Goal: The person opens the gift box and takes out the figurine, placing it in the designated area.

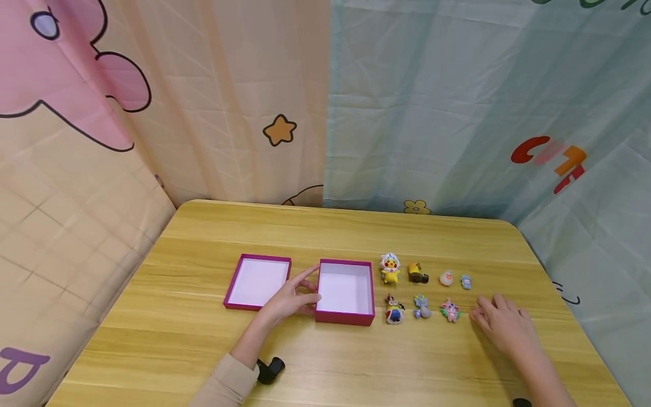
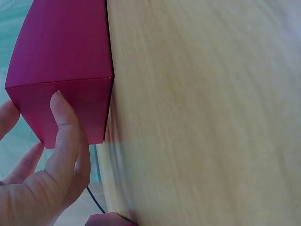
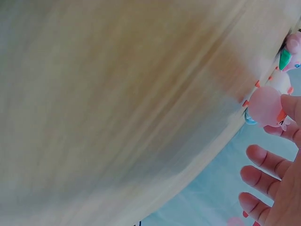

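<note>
My left hand (image 1: 290,299) rests its spread fingertips on the left wall of a magenta box (image 1: 344,319) with a white inside. The box stands uncovered, and nothing lies in it. In the left wrist view, fingertips touch its side wall (image 2: 82,106). My right hand (image 1: 506,325) is low over the table, right of the toy figures. The right wrist view shows its thumb and index finger pinching a round pink bird figurine (image 3: 264,106) with orange feet, which the hand hides in the head view. A pink-and-green figurine (image 1: 450,310) stands nearest to that hand.
The shallow magenta lid (image 1: 258,281) lies left of the box, white side up. Right of the box are two rows of figurines, among them a white-hooded yellow one (image 1: 390,268), a caped one (image 1: 394,310), a white duck (image 1: 446,278) and a small blue one (image 1: 466,282).
</note>
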Demonstrator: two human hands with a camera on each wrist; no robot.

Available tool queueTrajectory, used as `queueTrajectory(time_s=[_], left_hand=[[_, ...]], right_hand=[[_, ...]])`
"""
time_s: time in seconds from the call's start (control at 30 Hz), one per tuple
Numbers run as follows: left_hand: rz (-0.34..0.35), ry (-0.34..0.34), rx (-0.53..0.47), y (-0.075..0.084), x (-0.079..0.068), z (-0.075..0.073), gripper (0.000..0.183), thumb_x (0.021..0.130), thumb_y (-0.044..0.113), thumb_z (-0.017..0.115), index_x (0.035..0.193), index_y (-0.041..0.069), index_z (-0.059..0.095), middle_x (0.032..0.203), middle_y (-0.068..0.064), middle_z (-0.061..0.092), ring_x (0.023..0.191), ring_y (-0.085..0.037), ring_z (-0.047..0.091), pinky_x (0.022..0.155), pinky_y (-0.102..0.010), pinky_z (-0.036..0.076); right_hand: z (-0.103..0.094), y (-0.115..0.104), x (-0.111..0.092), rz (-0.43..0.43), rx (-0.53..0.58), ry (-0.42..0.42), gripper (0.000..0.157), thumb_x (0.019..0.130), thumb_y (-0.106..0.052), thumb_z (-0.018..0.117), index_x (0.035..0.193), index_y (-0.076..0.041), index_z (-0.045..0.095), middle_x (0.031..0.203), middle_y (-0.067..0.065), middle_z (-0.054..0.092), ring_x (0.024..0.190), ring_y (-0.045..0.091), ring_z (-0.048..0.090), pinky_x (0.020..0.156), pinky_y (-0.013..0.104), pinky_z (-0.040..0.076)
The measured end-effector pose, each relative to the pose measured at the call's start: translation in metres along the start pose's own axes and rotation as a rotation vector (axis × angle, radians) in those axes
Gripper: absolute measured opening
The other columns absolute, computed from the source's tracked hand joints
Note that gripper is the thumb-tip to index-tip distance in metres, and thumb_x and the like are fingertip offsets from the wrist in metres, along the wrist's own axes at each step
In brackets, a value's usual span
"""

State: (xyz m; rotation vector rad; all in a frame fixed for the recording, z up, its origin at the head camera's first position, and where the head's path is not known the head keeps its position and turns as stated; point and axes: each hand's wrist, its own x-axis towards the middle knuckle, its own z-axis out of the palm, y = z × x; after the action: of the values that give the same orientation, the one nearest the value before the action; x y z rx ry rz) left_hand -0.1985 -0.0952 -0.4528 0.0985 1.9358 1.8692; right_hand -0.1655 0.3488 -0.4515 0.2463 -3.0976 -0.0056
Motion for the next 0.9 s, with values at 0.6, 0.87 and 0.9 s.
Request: queueTrajectory(time_s=[0.6, 0.87, 0.9], left_hand=[[0.007, -0.004, 0.005, -0.0013, -0.0006, -0.0004, 0.068, 0.085, 0.005, 0.063, 0.143, 0.016, 0.031, 0.113, -0.021, 0.041, 0.079, -0.019, 0.059, 0.075, -0.040, 0.055], [0.004, -0.002, -0.002, -0.0014, -0.0009, -0.0010, 0.068, 0.085, 0.005, 0.063, 0.143, 0.017, 0.031, 0.114, -0.021, 0.040, 0.080, -0.020, 0.059, 0.075, -0.041, 0.055], [0.002, -0.002, -0.002, -0.0013, -0.0010, -0.0009, 0.068, 0.085, 0.005, 0.063, 0.143, 0.017, 0.031, 0.114, -0.021, 0.040, 0.080, -0.020, 0.059, 0.076, -0.041, 0.055]], right_hand=[[-0.0003, -0.0007, -0.0016, 0.039, 0.023, -0.067, 0.033, 0.092, -0.032, 0.051, 0.113, -0.007, 0.054, 0.098, 0.021, 0.052, 0.094, 0.045, 0.049, 0.073, 0.061, 0.039], [0.0015, -0.0011, -0.0014, 0.038, 0.029, -0.067, 0.035, 0.092, -0.035, 0.050, 0.112, -0.006, 0.053, 0.097, 0.020, 0.052, 0.095, 0.046, 0.049, 0.072, 0.062, 0.039], [0.0016, -0.0009, -0.0013, 0.036, 0.029, -0.069, 0.035, 0.092, -0.036, 0.050, 0.111, -0.007, 0.053, 0.096, 0.020, 0.052, 0.094, 0.046, 0.049, 0.072, 0.062, 0.039]])
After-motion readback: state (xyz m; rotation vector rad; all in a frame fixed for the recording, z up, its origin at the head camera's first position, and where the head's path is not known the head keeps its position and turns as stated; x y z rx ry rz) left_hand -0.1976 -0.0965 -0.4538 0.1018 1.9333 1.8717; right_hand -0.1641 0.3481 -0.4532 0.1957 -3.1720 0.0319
